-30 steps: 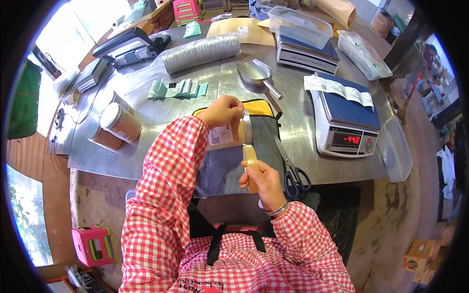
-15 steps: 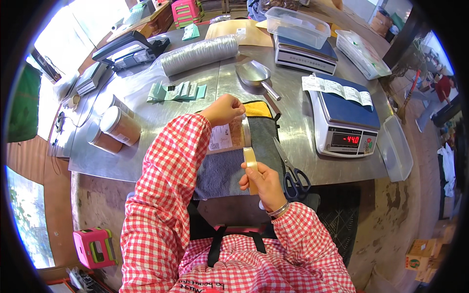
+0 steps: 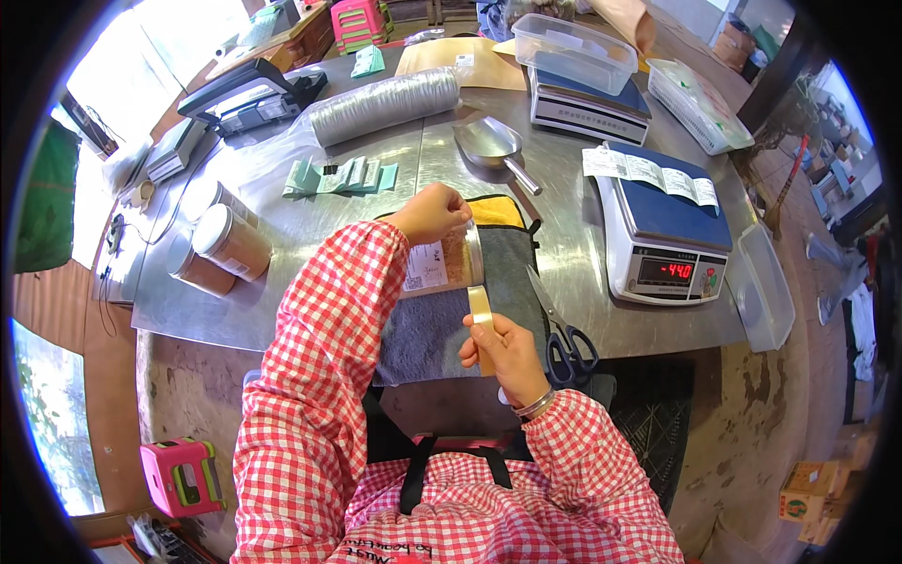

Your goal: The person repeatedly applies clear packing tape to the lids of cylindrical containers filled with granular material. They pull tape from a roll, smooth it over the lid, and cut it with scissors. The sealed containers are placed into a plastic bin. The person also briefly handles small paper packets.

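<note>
On the towel [image 3: 423, 338], jar [image 3: 458, 261] likely rigid, slick; best gripped mid-body. Left hand [image 3: 430, 214] curled above, hold unclear; right hand [image 3: 508, 353] pinching tape roll [image 3: 480, 306].

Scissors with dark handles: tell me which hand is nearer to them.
Right. The right hand, gripping the tape roll, is just left of the scissors; the left hand is farther off, up and left, at the jar.
</note>
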Demonstrator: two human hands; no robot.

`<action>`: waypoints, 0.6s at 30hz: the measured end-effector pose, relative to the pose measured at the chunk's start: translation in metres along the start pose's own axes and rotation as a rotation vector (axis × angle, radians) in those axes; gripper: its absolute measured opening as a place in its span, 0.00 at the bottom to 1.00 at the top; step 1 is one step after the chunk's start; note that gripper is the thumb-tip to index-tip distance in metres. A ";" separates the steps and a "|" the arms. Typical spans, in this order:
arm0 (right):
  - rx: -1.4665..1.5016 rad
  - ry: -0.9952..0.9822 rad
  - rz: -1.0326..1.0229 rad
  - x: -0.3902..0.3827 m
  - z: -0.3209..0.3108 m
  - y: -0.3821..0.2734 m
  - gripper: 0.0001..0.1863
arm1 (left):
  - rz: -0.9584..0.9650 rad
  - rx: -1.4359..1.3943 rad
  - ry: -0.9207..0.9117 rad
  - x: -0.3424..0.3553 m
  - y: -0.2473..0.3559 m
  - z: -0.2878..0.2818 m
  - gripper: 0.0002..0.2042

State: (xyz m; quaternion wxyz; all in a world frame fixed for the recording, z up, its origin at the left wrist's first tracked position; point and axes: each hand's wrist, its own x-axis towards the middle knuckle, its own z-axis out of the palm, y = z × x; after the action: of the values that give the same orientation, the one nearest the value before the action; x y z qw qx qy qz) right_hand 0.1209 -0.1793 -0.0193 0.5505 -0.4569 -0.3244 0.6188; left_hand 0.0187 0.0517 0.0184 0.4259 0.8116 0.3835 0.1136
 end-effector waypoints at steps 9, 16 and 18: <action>-0.032 -0.009 -0.014 0.004 -0.006 0.005 0.18 | 0.209 0.118 0.602 -0.036 0.001 0.035 0.17; -0.025 -0.011 -0.047 0.001 -0.006 0.007 0.17 | 0.390 0.717 0.467 -0.110 0.001 0.069 0.26; -0.027 -0.004 -0.054 -0.001 -0.004 0.009 0.16 | 0.395 0.797 0.458 -0.112 -0.002 0.073 0.31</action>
State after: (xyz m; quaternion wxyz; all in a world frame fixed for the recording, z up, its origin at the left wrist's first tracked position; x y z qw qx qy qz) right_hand 0.1214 -0.1820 -0.0286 0.5603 -0.4539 -0.3460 0.6003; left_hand -0.0217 -0.0722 -0.0114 -0.0419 0.9225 0.3196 0.2121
